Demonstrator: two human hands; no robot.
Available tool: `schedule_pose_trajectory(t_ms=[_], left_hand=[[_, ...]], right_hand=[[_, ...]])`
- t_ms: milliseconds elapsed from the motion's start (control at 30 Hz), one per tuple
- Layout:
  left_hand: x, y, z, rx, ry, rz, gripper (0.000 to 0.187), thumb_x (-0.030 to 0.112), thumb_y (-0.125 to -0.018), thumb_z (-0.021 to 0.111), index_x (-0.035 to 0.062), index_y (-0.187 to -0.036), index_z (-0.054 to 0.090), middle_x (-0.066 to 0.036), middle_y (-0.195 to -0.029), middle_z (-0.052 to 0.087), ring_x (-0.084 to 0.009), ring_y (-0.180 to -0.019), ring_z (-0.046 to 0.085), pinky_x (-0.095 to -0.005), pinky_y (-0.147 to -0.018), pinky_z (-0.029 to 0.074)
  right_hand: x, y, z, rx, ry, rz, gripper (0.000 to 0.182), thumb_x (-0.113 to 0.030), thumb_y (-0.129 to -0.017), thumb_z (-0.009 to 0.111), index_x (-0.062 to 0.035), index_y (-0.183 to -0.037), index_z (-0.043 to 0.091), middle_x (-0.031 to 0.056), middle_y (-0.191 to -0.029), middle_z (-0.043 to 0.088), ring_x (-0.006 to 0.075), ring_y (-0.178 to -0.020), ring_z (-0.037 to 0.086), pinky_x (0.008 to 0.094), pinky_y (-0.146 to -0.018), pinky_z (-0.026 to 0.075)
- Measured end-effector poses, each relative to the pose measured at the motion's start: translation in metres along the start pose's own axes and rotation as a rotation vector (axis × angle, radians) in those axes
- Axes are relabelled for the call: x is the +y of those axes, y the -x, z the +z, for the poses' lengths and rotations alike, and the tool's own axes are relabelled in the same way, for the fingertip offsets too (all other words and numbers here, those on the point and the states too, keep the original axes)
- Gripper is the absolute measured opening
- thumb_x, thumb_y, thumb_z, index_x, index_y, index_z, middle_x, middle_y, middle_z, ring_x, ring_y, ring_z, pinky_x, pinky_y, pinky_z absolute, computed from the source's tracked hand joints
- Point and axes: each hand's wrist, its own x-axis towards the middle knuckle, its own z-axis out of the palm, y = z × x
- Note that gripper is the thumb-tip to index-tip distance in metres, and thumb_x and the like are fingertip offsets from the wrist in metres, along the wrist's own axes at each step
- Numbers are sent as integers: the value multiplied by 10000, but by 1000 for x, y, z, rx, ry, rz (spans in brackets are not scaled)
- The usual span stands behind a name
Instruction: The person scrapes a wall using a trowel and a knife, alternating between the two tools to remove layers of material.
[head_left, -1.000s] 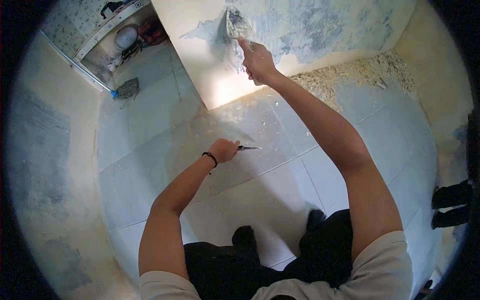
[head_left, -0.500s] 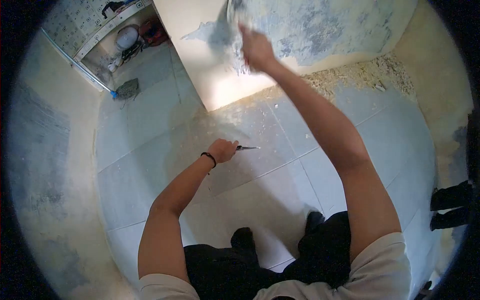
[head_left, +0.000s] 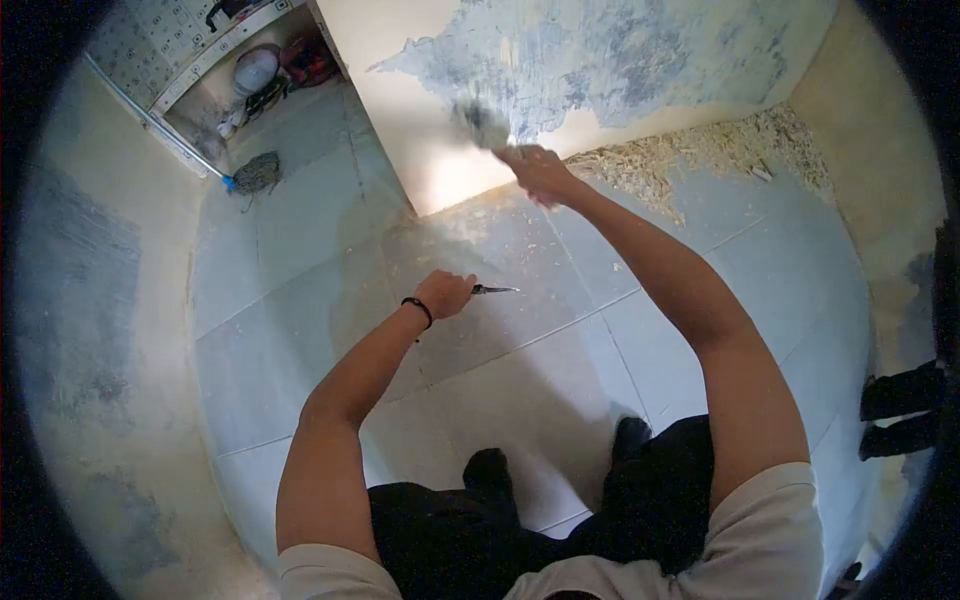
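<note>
Over the tiled floor (head_left: 545, 395), the left hand (head_left: 443, 292) is closed round a slim tool (head_left: 496, 290), tip turned sideways, probably for safety. Farther off, the right hand (head_left: 546, 178) grasps a scraper (head_left: 484, 126) behind its blurred blade, seemingly leaving that edge free toward the patchy wall (head_left: 620, 60); flakes (head_left: 640, 178) lie along its foot.

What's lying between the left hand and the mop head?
In the head view, only floor tiles show between the left hand and the mop head; no object lies on that stretch.
</note>
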Motion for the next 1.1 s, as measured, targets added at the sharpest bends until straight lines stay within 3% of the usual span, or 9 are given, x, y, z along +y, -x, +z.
schedule_pose_trajectory(t_ms=[67,133,200,300,600,833,933,1000,1100], left_hand=[[4,-1,-3,-28,-2,-18,228,264,-964,475,48,-989,543,-159,-746,661,-356,-732,661,-480,-651,506],[3,-4,0,-22,-13,-7,228,261,-965,471,47,-987,546,-160,-745,661,-349,-732,665,-480,-645,507],[9,-6,-3,-55,-40,0,228,260,-965,472,45,-984,547,-161,-748,663,-348,-734,667,-478,-645,508],[16,-10,-5,-92,-67,27,237,267,-962,481,42,-991,551,-160,-751,665,-345,-743,669,-479,-643,509],[30,-39,15,-153,55,-26,299,316,-937,539,30,-1016,577,-182,-851,678,-363,-829,665,-487,-750,514],[37,-58,52,-236,232,54,405,348,-869,646,9,-1069,551,-225,-959,661,-403,-925,636,-494,-811,506],[47,-61,52,-268,237,42,379,310,-874,634,13,-1090,540,-226,-967,659,-407,-938,631,-504,-815,503],[49,-63,55,-257,237,30,369,296,-874,624,12,-1093,536,-228,-962,658,-411,-931,631,-510,-805,504],[59,-59,49,-262,196,-13,368,293,-880,611,4,-1090,522,-233,-945,656,-416,-910,634,-517,-786,508]], right_hand=[[21,12,-5,-194,149,106,639,-597,-887,557,37,-836,612,94,-597,600,207,-483,614,367,-464,518],[34,24,-17,-428,677,110,559,-531,-838,650,22,-757,651,114,-644,652,221,-538,647,376,-559,547],[93,33,-20,-443,907,35,469,-454,-797,710,1,-692,675,113,-661,673,235,-575,656,383,-620,553],[88,61,-62,-620,771,414,413,-409,-772,735,-2,-716,683,105,-671,672,228,-597,658,368,-608,550],[155,104,-128,-455,633,672,337,-304,-795,723,24,-756,656,130,-683,656,216,-592,642,379,-549,542],[191,108,-133,-429,492,646,276,-264,-818,703,11,-797,682,124,-683,654,204,-592,637,373,-530,538],[201,92,-121,-510,532,655,218,-229,-823,659,-19,-872,690,156,-758,679,274,-611,660,410,-546,540],[208,85,-110,-350,785,372,223,-200,-803,616,-37,-942,677,197,-850,683,371,-684,674,460,-603,547],[203,81,-88,16,661,202,245,-158,-860,560,-97,-1054,697,151,-1105,682,321,-984,680,464,-819,549]])
